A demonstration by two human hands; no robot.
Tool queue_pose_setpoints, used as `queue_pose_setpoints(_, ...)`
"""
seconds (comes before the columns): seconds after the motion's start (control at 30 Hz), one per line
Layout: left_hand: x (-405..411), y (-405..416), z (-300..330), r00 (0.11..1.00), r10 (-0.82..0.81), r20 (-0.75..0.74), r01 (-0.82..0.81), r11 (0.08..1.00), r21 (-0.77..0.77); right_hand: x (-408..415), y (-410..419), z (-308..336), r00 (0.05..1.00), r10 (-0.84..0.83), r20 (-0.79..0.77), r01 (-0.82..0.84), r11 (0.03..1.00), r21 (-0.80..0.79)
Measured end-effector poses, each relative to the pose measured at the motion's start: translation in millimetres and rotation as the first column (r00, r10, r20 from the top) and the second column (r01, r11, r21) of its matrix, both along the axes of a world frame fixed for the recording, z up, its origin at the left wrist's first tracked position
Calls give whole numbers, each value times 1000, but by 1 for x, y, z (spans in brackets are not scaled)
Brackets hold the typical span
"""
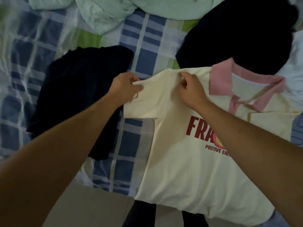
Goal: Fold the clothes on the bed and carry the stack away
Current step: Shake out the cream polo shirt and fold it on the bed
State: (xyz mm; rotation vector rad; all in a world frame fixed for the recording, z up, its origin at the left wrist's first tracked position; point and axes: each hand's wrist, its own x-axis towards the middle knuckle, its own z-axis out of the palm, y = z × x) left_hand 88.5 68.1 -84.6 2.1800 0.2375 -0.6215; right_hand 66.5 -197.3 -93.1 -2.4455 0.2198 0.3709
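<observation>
So far the dark pile (78, 97) looks folded, while both the left hand (125, 86) and right hand (191, 89) pinch the cream shirt's (188, 169) sleeve. Another dark garment (237, 38) waits, and nothing is carried yet.

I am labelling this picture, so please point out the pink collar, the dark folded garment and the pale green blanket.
pink collar (220, 82): head view, on its left flap.
dark folded garment (78, 89): head view, on its middle, left of the hands.
pale green blanket (105, 15): head view, on a crumpled fold at the top.

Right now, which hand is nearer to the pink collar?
Right. The right hand pinches the cream shirt just beside the pink collar; the left hand holds the sleeve end, farther away.
</observation>
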Motion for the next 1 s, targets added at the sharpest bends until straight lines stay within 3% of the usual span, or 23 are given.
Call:
queue_pose_setpoints(0.1, 2, 1, -3, 962, 238, 135, -241, 970, 9, -13, 10, -2, 996, 45, 74, -53, 992, 111)
queue_pose_setpoints(0.17, 5, -2, -3, 953, 284, 106, -280, 959, -50, -17, 16, -8, 1000, -27, 2, 25, 972, 234)
queue_pose_setpoints(0.27, 6, -4, -3, 1000, 23, -19, -20, 991, 130, -13, 23, -13, 957, -228, -177, 281, 880, 383)
queue_pose_setpoints(0.33, 6, -3, -2, 997, -55, -54, 66, 973, 221, -6, 22, -10, 907, -303, -293, 411, 792, 451)
queue_pose_setpoints(0.47, 0, -14, 21, 973, 215, -84, -223, 969, -108, 2, 10, 6, 811, -269, -520, 553, 642, 531)
queue_pose_setpoints(0.53, -9, -41, 39, 966, 253, -61, -260, 943, -208, 5, -4, 9, 793, -172, -584, 552, 608, 570)
queue_pose_setpoints(0.63, -40, -100, 55, 989, 145, -20, -145, 952, -268, 6, -27, 13, 749, -56, -660, 594, 496, 633)
queue_pose_setpoints(0.77, -93, -165, 43, 987, -161, -30, 151, 966, -211, -6, -57, 16, 704, -42, -709, 686, 301, 663)
queue_pose_setpoints(0.8, -102, -171, 37, 983, -183, -31, 173, 965, -196, -10, -64, 15, 680, -76, -729, 713, 299, 634)
queue_pose_setpoints(0.83, -110, -173, 31, 983, -183, -14, 179, 973, -149, -14, -70, 15, 691, -98, -716, 695, 364, 620)
queue_pose_setpoints(0.93, -127, -164, 9, 946, -219, 238, 174, 965, 195, -21, -79, 13, 816, -145, -560, 495, 675, 547)
queue_pose_setpoints(1.0, -136, -151, -5, 900, -300, 316, 184, 920, 347, -23, -79, 10, 881, -195, -431, 403, 786, 468)
